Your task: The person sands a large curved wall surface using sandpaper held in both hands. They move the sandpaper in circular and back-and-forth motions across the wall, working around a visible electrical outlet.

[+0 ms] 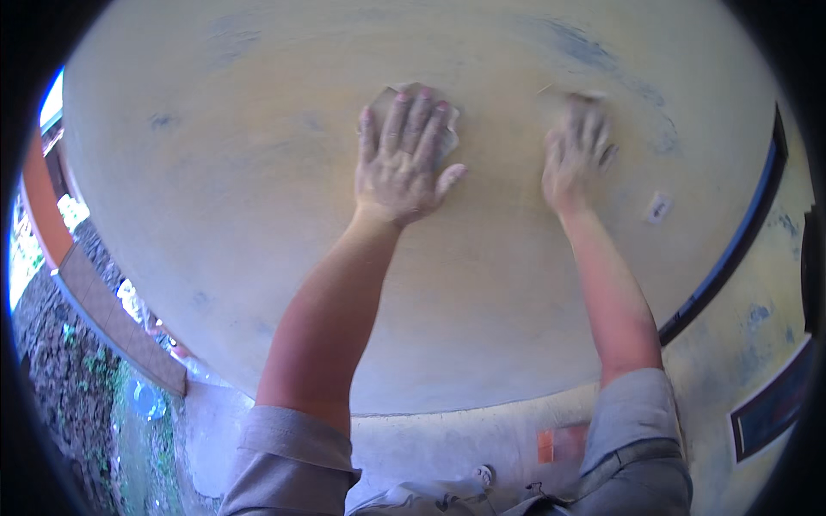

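A wide, pale yellowish wall (477, 277) with bluish-grey worn patches fills most of the view. My left hand (403, 155) lies flat with fingers spread, pressing a thin, ragged-edged sheet (450, 143) against the wall; its material cannot be told. To the right, my right hand (581, 151) is blurred, its fingers over a small flat piece (590, 95) at the wall surface. Powdery grey dust coats both hands. Below and right of my right hand, a small white sticker (658, 208) with a dark mark sits on the wall.
A dark frame (726, 264) edges the wall at right, with a framed panel (768, 406) lower down. Below are a concrete floor (419, 445) and an orange object (546, 446). At left, a tiled ledge (122, 319) borders rough ground with plants and a clear plastic container (147, 400).
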A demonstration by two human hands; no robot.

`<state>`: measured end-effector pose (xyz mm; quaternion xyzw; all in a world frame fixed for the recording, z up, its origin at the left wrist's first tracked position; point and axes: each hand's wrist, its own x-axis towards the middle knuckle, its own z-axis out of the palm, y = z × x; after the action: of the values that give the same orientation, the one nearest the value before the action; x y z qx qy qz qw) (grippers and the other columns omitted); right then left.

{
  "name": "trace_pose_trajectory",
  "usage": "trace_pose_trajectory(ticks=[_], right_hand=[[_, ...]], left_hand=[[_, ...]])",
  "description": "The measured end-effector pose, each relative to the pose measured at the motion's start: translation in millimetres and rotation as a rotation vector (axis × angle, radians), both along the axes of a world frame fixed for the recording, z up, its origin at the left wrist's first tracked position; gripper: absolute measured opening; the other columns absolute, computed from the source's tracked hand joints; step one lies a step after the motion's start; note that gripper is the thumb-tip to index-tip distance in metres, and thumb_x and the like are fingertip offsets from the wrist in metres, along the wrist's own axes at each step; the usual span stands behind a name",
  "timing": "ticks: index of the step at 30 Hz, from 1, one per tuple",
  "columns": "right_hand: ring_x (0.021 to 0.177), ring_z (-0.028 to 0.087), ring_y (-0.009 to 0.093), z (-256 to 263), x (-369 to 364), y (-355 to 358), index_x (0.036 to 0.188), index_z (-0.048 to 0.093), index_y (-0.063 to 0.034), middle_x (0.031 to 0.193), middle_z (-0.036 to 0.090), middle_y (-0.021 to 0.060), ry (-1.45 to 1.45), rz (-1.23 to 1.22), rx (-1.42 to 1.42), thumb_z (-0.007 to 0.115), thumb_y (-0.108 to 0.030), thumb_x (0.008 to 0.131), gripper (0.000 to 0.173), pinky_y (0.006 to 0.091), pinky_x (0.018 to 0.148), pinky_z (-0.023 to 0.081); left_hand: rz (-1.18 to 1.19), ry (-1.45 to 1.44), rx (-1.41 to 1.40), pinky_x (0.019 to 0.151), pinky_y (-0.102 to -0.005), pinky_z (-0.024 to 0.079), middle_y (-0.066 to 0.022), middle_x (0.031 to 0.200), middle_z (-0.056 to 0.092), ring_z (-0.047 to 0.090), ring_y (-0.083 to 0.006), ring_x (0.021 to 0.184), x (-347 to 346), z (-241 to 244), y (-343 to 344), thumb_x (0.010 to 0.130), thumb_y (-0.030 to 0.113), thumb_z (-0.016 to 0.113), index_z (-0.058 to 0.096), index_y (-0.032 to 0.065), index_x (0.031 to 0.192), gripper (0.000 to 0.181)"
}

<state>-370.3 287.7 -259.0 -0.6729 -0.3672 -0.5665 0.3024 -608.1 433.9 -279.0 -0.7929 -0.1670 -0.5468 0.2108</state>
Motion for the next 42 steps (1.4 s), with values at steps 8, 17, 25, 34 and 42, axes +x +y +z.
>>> trace_pose_trajectory(ticks=[8, 17, 25, 34, 42], right_hand=[[0.154, 0.016, 0.037, 8.1, 101.5, -68.3, 0.158, 0.03, -0.0072, 0.166, 0.021, 0.0174, -0.215, 0.106, -0.145, 0.047, -0.042, 0.102, 0.068, 0.0568, 0.124, 0.008], [0.153, 0.017, 0.039, -65.2, 56.8, -51.6, 0.159, 0.033, -0.0207, 0.167, 0.02, 0.0122, -0.733, 0.045, -0.692, 0.053, -0.04, 0.097, 0.068, 0.065, 0.121, 0.008], [0.153, 0.017, 0.039, -8.7, 80.8, -69.5, 0.161, 0.029, -0.0199, 0.168, 0.018, 0.0123, -0.218, 0.141, -0.076, 0.036, -0.046, 0.105, 0.062, 0.0626, 0.12, 0.011], [0.151, 0.023, 0.039, -87.5, 87.2, -84.7, 0.157, 0.036, -0.0298, 0.166, 0.026, 0.0074, -0.211, 0.073, -0.276, 0.048, -0.047, 0.1, 0.061, 0.0665, 0.119, 0.013], [0.15, 0.027, 0.034, -93.3, 89.0, -86.4, 0.154, 0.041, -0.0366, 0.165, 0.031, -0.001, -0.175, 0.113, -0.233, 0.051, -0.048, 0.099, 0.057, 0.0662, 0.118, 0.016]], left_hand=[[-0.001, -0.055, 0.06, 0.123, -0.0626, 0.003, -0.0076, 0.167, 0.024, 0.014, -0.0301, 0.155, 3.9, -7.5, -6.5, 0.09, 0.064, 0.056, 0.036, 0.0178, 0.157, 0.084], [0.031, -0.04, 0.016, 0.123, -0.0623, 0.005, -0.0061, 0.168, 0.021, 0.012, -0.0286, 0.156, 2.2, -11.1, -6.5, 0.092, 0.063, 0.053, 0.033, 0.0191, 0.158, 0.082], [0.062, -0.049, -0.097, 0.122, -0.0626, 0.008, -0.0103, 0.164, 0.029, 0.019, -0.0336, 0.153, 10.9, -67.7, -24.2, 0.099, 0.051, 0.049, 0.037, 0.0162, 0.156, 0.068], [-0.072, 0.491, 0.265, 0.123, -0.0583, 0.015, -0.0023, 0.166, 0.027, 0.023, -0.0258, 0.153, 46.0, -9.7, -37.5, 0.103, 0.048, 0.044, 0.037, 0.0246, 0.156, 0.059], [0.323, 0.233, 0.256, 0.121, -0.0611, 0.017, -0.007, 0.164, 0.029, 0.018, -0.0324, 0.154, 87.5, 38.7, -68.9, 0.102, 0.044, 0.046, 0.039, 0.0219, 0.154, 0.057]])
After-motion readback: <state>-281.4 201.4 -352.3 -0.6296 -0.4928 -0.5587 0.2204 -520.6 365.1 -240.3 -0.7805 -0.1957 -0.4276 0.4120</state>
